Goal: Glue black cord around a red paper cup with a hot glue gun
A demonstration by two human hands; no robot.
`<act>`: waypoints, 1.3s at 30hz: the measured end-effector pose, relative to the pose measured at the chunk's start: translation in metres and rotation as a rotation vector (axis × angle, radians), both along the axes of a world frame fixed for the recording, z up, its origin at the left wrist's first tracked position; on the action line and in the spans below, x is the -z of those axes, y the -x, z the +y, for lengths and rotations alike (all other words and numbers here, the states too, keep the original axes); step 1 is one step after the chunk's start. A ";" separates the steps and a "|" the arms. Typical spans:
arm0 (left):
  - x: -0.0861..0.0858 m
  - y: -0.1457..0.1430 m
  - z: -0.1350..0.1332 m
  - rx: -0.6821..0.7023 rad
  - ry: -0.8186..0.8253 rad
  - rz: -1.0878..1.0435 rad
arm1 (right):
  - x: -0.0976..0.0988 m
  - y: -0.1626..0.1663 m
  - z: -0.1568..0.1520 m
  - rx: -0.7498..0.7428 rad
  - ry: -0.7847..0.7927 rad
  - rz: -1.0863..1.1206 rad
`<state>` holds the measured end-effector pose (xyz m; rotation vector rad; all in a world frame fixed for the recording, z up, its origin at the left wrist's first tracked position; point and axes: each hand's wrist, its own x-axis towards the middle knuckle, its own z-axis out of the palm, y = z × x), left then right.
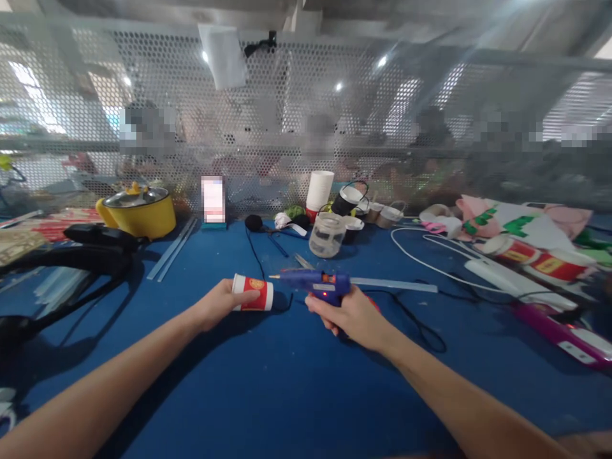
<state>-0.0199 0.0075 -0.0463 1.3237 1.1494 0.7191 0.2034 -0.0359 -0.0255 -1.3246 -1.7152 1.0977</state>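
Near the middle of the blue table, my left hand (224, 305) is closed around a red and white paper cup (264, 296) lying sideways, its thumb along the side. To its right, my right hand (345, 313) grips a blue hot glue gun (306, 279) by the handle. A red light glows on the gun's body. Its nozzle points left and sits just above the cup's right end; whether they touch I cannot tell. A clear glue stick (394, 284) juts out of the gun's back.
Behind the hands stand a clear jar (327, 234), a stack of white cups (320, 190) and several small buckets. A yellow pot (148, 213) and a black stand (81, 255) are at left. A purple power strip (559, 331), cables and red cups (554, 264) lie at right.
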 end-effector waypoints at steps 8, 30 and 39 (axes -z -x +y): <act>-0.002 -0.003 -0.001 -0.050 -0.020 -0.032 | 0.000 -0.005 -0.004 0.021 -0.024 -0.213; 0.000 -0.002 0.004 -0.089 0.048 -0.090 | 0.012 0.000 -0.006 0.013 -0.205 -0.430; 0.000 -0.002 0.004 -0.090 0.043 -0.094 | 0.012 -0.001 -0.006 0.010 -0.269 -0.489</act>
